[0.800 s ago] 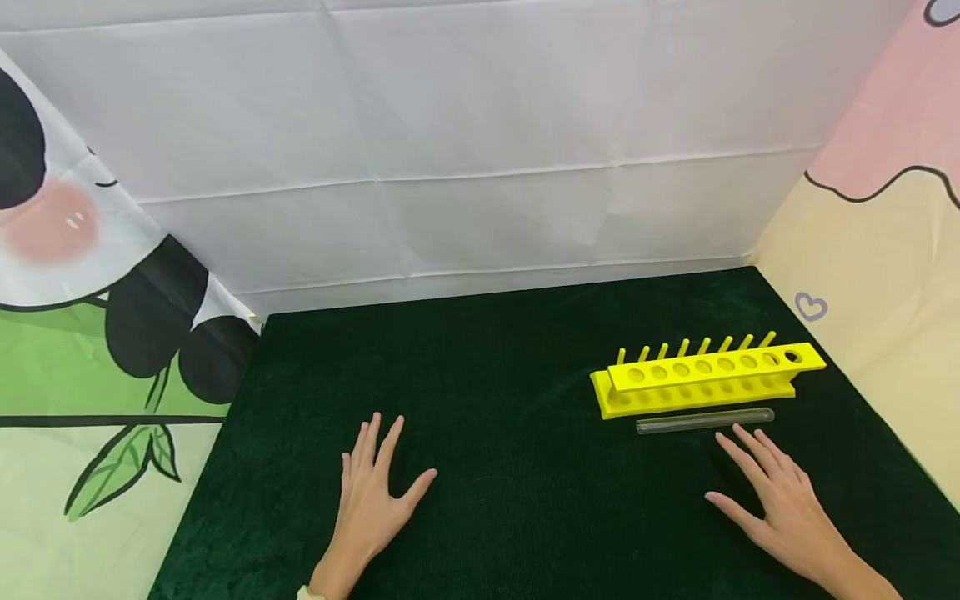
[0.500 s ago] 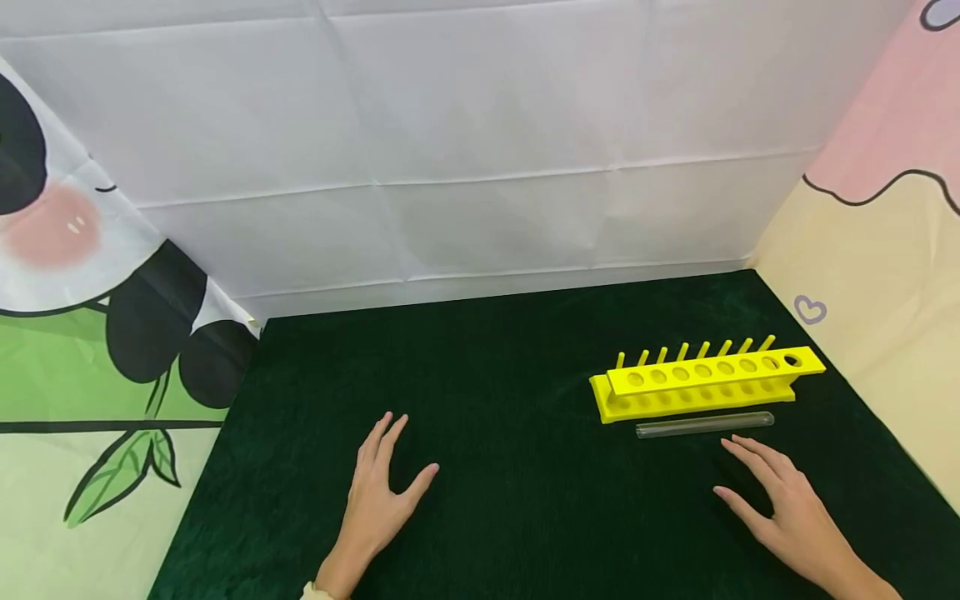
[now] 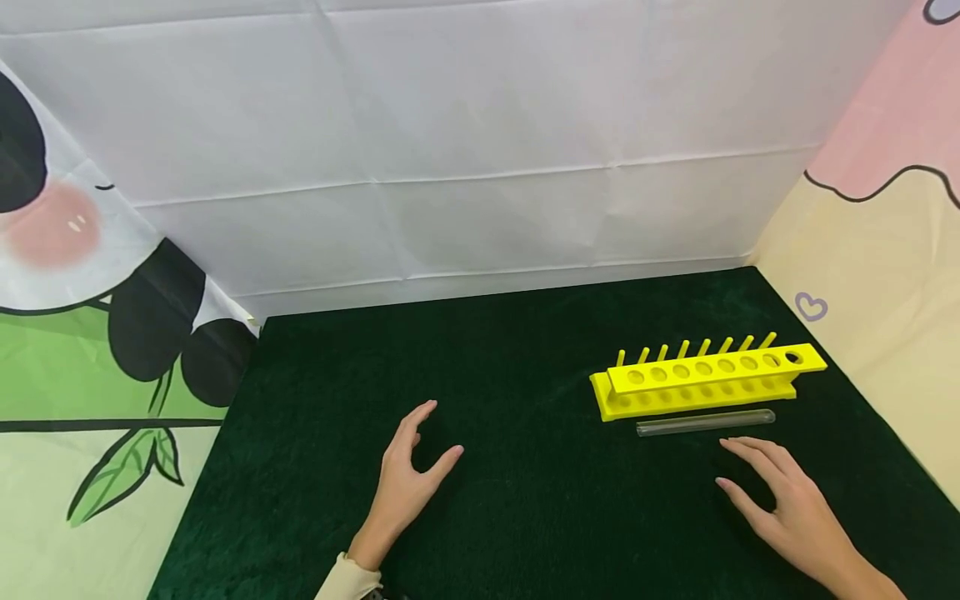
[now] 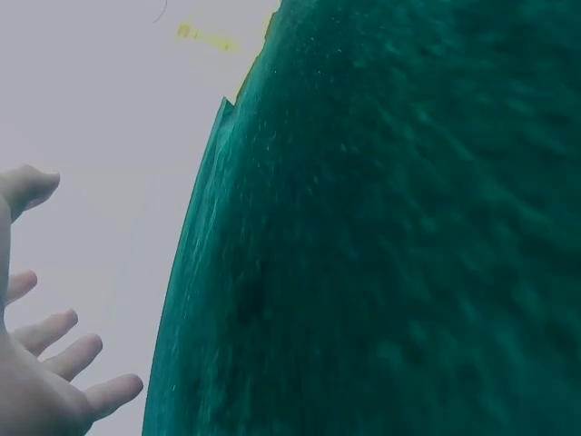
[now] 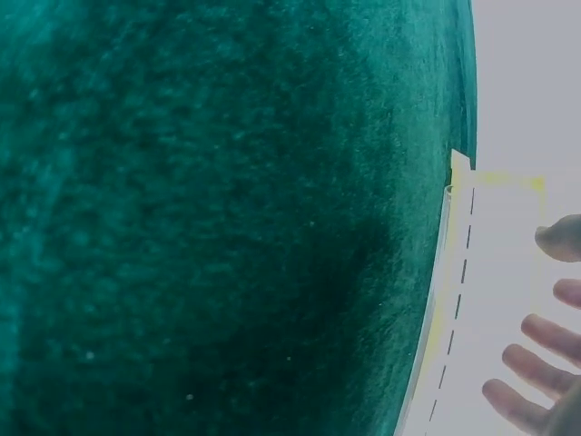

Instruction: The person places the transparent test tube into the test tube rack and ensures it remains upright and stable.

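Note:
A clear test tube [image 3: 705,422] lies on its side on the dark green cloth, just in front of a yellow test tube rack [image 3: 708,379]. Several round holes run along the rack's top bar, with a row of pegs behind. My right hand [image 3: 795,512] hovers near the tube, fingers relaxed and slightly bent, thumb apart, holding nothing. To the left, my left hand [image 3: 405,483] is raised over the cloth with thumb and fingers spread and nothing in it. In the left wrist view the fingers [image 4: 73,356] are apart; the right wrist view shows fingers [image 5: 531,363] likewise.
Green cloth [image 3: 525,367] covers the table. A white sheet [image 3: 487,142] hangs behind it. Printed curtains stand at the left [image 3: 97,358] and at the right [image 3: 870,250], close to the table's sides.
My left hand has moved right and turned, its fingers bending more. The right hand has drawn back slightly from the test tube, its fingers bending a little. Tube and rack stay put.

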`<control>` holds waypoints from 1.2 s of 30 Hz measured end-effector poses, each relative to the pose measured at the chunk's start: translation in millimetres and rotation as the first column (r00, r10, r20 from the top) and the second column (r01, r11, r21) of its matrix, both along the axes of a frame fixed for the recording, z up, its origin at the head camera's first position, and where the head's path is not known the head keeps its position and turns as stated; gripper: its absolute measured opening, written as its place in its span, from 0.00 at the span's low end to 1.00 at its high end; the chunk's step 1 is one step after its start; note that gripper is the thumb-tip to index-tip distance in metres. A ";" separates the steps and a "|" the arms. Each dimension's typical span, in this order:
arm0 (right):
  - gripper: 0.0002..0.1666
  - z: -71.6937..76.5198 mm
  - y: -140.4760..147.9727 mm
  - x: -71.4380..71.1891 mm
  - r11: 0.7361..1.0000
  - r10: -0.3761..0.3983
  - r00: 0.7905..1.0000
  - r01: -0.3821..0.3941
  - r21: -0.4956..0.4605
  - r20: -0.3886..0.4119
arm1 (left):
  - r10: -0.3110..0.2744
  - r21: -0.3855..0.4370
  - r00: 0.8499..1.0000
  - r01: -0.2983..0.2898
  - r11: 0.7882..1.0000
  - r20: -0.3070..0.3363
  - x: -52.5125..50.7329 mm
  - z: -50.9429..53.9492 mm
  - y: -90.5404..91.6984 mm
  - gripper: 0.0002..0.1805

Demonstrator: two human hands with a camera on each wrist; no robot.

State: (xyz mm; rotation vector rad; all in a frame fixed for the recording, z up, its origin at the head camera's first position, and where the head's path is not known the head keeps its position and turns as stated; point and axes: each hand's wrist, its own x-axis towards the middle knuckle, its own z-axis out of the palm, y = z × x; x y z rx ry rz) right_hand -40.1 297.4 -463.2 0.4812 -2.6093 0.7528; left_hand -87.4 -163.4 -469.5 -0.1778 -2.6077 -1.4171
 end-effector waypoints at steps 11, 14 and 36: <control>0.36 5.9 -3.4 -7.1 0.999 0.045 0.998 -0.044 0.019 -0.036 | -0.125 0.162 0.992 0.125 0.979 -0.013 -22.8 9.2 31.7 0.34; 0.36 7.3 -4.0 -9.4 0.998 0.053 0.998 -0.052 0.027 -0.042 | -0.168 0.192 0.986 0.167 0.967 -0.009 -25.4 23.8 44.9 0.33; 0.31 12.6 5.0 -37.0 0.989 0.100 0.989 -0.088 0.115 -0.106 | -0.387 0.327 0.920 0.386 0.863 -0.063 -67.7 4.5 127.7 0.31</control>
